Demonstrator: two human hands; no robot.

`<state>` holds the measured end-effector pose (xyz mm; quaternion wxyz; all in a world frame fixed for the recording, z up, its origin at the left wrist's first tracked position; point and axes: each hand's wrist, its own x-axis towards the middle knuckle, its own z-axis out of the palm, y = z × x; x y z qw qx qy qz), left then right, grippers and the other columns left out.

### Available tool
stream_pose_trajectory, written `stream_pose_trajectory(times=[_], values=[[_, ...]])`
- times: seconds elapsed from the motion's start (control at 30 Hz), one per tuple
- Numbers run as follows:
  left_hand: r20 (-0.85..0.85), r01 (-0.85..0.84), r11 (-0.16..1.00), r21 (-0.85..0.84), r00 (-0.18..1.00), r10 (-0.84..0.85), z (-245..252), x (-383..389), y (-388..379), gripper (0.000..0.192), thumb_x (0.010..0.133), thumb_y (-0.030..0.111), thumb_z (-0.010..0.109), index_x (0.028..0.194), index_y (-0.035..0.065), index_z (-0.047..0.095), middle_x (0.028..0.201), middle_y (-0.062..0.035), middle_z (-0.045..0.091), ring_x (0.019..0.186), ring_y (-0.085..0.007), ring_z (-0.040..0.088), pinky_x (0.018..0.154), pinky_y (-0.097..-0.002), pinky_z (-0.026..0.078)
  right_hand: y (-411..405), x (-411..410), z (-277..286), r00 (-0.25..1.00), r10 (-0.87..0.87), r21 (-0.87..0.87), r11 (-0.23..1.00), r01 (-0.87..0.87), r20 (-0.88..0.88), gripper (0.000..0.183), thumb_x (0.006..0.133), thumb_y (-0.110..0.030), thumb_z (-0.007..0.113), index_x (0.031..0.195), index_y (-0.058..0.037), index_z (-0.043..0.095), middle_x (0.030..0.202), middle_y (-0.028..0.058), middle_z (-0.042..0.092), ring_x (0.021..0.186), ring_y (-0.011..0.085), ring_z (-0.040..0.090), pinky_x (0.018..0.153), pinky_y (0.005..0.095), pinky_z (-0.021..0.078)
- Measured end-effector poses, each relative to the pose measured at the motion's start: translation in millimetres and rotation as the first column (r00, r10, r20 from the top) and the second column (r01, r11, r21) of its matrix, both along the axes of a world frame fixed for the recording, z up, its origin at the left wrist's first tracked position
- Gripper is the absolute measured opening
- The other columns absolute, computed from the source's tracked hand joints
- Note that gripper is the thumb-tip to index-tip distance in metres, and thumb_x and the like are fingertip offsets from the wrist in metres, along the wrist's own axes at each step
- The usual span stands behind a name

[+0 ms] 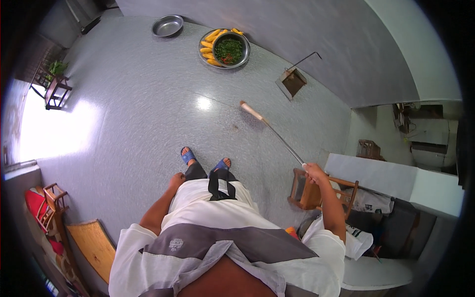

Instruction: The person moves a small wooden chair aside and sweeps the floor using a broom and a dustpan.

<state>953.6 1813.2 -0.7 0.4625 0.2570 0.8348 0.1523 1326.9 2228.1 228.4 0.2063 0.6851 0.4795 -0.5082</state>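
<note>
My right hand (315,173) is closed around the end of a broom's metal handle (284,141). The broom's head (252,110) reaches forward and left over the speckled grey floor; whether it touches the floor I cannot tell. A small patch of debris (235,127) lies on the floor left of the broom head. Beyond the broom, a metal dustpan (291,83) with a long bent handle stands near the wall. My left hand (178,179) hangs beside my left thigh, its fingers curled, and whether anything is in it cannot be seen.
By the far wall are a metal basin (167,26) and a tray of corn cobs (212,36) holding a bowl of green leaves (228,50). A wooden chair (310,191) stands close under my right arm. At left are a plant stand (57,89) and a wooden board (92,245).
</note>
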Motion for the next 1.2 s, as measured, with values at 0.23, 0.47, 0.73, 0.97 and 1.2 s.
stream_pose_trajectory(times=[0.23, 0.47, 0.73, 0.97, 1.2], values=[[-0.017, 0.031, 0.999, -0.023, 0.999, -0.031, 29.5, -6.1, 4.7, 0.023, 0.066, 0.022, 0.047, 0.080, 0.0085, 0.058, 0.083, -0.0157, 0.056, 0.079, -0.0300, 0.054, 0.069, -0.0370, 0.042, -35.7, 51.3, -146.7, 0.863, -0.189, -0.095, 0.982, 0.163, -0.469, 0.017, 0.076, -0.018, 0.043, 0.062, -0.0099, 0.038, 0.048, 0.0011, 0.035, 0.036, 0.0112, 0.033, 0.029, 0.0234, 0.0230], [-0.012, 0.063, 0.997, -0.044, 0.998, -0.064, 11.5, -10.6, -5.7, 0.023, 0.068, 0.024, 0.048, 0.082, 0.0082, 0.059, 0.079, -0.0156, 0.057, 0.075, -0.0306, 0.054, 0.066, -0.0372, 0.043, -153.2, -73.7, -188.1, 0.590, -0.753, -0.447, 0.653, 0.612, -0.292, 0.017, 0.066, -0.012, 0.046, 0.052, -0.0074, 0.038, 0.045, 0.0044, 0.035, 0.037, 0.0158, 0.034, 0.032, 0.0303, 0.0245], [0.017, 0.163, 0.987, -0.016, 0.987, -0.162, 17.5, -6.8, 31.5, 0.023, 0.067, 0.023, 0.047, 0.082, 0.0080, 0.058, 0.080, -0.0157, 0.057, 0.075, -0.0306, 0.054, 0.067, -0.0379, 0.043, -182.7, -79.2, -101.8, 0.403, -0.871, -0.545, 0.490, 0.680, -0.280, 0.016, 0.075, -0.019, 0.048, 0.067, -0.0100, 0.037, 0.046, 0.0020, 0.037, 0.033, 0.0090, 0.031, 0.027, 0.0200, 0.0225], [-0.054, 0.229, 0.973, -0.020, 0.972, -0.230, 29.3, 0.5, 44.7, 0.022, 0.067, 0.021, 0.046, 0.080, 0.0079, 0.057, 0.082, -0.0160, 0.056, 0.078, -0.0307, 0.054, 0.069, -0.0382, 0.042, -176.9, 7.3, -50.0, 0.162, -0.961, -0.540, 0.261, 0.800, -0.224, 0.015, 0.078, -0.017, 0.046, 0.068, -0.0105, 0.037, 0.048, 0.0000, 0.036, 0.035, 0.0067, 0.031, 0.029, 0.0184, 0.0243], [-0.058, 0.142, 0.989, -0.039, 0.988, -0.144, 31.1, 13.7, 36.9, 0.022, 0.068, 0.021, 0.047, 0.082, 0.0080, 0.058, 0.083, -0.0156, 0.056, 0.079, -0.0303, 0.053, 0.069, -0.0375, 0.042, -176.2, 46.3, -95.3, -0.047, -0.997, -0.539, -0.008, 0.842, -0.059, 0.017, 0.078, -0.010, 0.036, 0.061, -0.0097, 0.033, 0.047, 0.0003, 0.034, 0.034, 0.0090, 0.030, 0.030, 0.0195, 0.0269]])
